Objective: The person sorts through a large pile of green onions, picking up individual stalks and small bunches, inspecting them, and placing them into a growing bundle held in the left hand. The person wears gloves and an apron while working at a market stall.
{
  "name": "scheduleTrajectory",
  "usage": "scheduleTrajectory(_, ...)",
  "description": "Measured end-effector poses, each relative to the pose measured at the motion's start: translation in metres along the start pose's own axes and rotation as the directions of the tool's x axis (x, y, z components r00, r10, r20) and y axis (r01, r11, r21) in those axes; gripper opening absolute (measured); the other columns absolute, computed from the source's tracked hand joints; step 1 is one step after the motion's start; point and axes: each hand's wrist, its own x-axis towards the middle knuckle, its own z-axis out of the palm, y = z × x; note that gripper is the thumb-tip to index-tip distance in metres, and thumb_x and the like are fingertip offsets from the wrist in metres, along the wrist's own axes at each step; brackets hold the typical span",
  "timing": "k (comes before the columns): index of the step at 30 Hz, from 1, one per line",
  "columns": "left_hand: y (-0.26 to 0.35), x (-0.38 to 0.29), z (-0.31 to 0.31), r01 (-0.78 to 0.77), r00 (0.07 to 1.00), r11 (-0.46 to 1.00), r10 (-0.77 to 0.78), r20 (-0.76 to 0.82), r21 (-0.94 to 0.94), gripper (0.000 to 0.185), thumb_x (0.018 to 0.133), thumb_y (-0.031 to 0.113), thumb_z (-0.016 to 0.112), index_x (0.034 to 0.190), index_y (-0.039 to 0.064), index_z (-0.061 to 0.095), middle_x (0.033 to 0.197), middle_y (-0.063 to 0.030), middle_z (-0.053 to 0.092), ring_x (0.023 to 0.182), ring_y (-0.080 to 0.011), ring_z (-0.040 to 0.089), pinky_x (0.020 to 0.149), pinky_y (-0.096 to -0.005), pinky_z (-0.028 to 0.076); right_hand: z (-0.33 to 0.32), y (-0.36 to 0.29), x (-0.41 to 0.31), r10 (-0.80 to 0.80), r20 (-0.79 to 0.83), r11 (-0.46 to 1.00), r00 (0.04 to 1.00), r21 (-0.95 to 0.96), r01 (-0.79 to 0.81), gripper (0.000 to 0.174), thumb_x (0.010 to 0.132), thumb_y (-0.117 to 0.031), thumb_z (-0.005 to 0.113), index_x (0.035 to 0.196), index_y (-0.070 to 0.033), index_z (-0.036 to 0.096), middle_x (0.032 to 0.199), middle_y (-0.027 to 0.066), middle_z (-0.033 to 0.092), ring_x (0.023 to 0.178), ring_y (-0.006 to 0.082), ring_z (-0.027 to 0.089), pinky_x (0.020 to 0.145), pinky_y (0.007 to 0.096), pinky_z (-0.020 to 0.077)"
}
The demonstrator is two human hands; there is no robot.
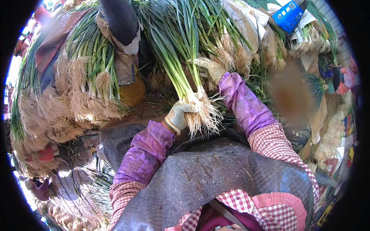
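My left hand [178, 116], in a pale glove, grips a bunch of spring onions [177, 76] around its white bases. Pale fibrous roots [203, 117] hang out past the fingers, and the green leaves run away from me toward the top of the view. On the right side of the bunch, my right hand [213, 70], also gloved, has its fingertips at a separate-looking stalk [195, 73]. One fingertip seems to pass behind that stalk; the rest of the fingers are partly curled. Both forearms wear purple sleeve covers over checked cloth.
Heaps of spring onions with roots toward me lie at the left [92, 75] and upper right [227, 50]. A dark rounded object [120, 20] rises between them. Far right stands a blue item [288, 16]. A dark apron [208, 173] covers my lap. A brown blur hides part of the right side.
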Motion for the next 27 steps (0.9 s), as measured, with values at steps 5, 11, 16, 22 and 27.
scheduleTrajectory(5, 0.001, -0.003, -0.004, -0.031, 0.999, 0.999, 0.032, -0.012, 0.029, 0.067, 0.074, 0.001, 0.063, 0.14, -0.006, 0.049, 0.123, -0.0152, 0.063, 0.109, -0.0289, 0.065, 0.1, -0.04, 0.053, -0.012, -0.009, -0.016, -0.194, -0.127, 0.972, 0.973, 0.107, 0.207, 0.036, 0.095, -0.025, 0.064, 0.119, 0.002, 0.068, 0.109, 0.0117, 0.074, 0.091, 0.0186, 0.07, 0.081, 0.0306, 0.0546)
scheduleTrajectory(11, 0.005, -0.003, -0.007, -0.07, 0.993, 0.993, 0.078, -0.085, 0.098, 0.055, 0.076, -0.007, 0.061, 0.131, -0.007, 0.055, 0.113, -0.0118, 0.068, 0.099, -0.0241, 0.069, 0.091, -0.0384, 0.057, -0.03, -0.033, -0.08, -0.389, 0.052, 0.887, 0.92, 0.289, 0.359, 0.027, 0.094, -0.016, 0.062, 0.107, 0.006, 0.072, 0.106, 0.0211, 0.073, 0.086, 0.0199, 0.069, 0.07, 0.0283, 0.0534)
scheduleTrajectory(16, 0.004, 0.0, -0.006, -0.108, 0.99, 0.977, 0.123, -0.074, 0.183, 0.056, 0.076, -0.006, 0.06, 0.132, -0.006, 0.055, 0.115, -0.0101, 0.067, 0.101, -0.0226, 0.068, 0.093, -0.0354, 0.055, -0.03, -0.035, -0.092, -0.438, -0.013, 0.786, 0.899, 0.48, 0.39, 0.018, 0.097, -0.009, 0.062, 0.105, 0.003, 0.073, 0.107, 0.0223, 0.072, 0.094, 0.0255, 0.07, 0.074, 0.0311, 0.0553)
scheduleTrajectory(22, 0.005, 0.001, -0.006, -0.168, 0.98, 0.969, 0.185, -0.079, 0.183, 0.055, 0.078, -0.006, 0.058, 0.133, -0.005, 0.056, 0.116, -0.0109, 0.068, 0.1, -0.0226, 0.069, 0.091, -0.0357, 0.057, -0.021, -0.051, -0.108, -0.536, 0.006, 0.786, 0.844, 0.368, 0.496, 0.017, 0.098, -0.008, 0.063, 0.108, 0.001, 0.072, 0.105, 0.0206, 0.071, 0.1, 0.0299, 0.066, 0.073, 0.0321, 0.0544)
scheduleTrajectory(27, 0.007, 0.004, -0.005, -0.196, 0.976, 0.949, 0.212, -0.042, 0.247, 0.056, 0.078, -0.001, 0.057, 0.134, -0.006, 0.056, 0.117, -0.0102, 0.068, 0.101, -0.0207, 0.068, 0.091, -0.0332, 0.056, -0.014, -0.059, -0.114, -0.606, -0.08, 0.732, 0.792, 0.335, 0.593, 0.018, 0.099, -0.006, 0.061, 0.109, 0.003, 0.072, 0.108, 0.0247, 0.072, 0.095, 0.0315, 0.072, 0.073, 0.0344, 0.0596)
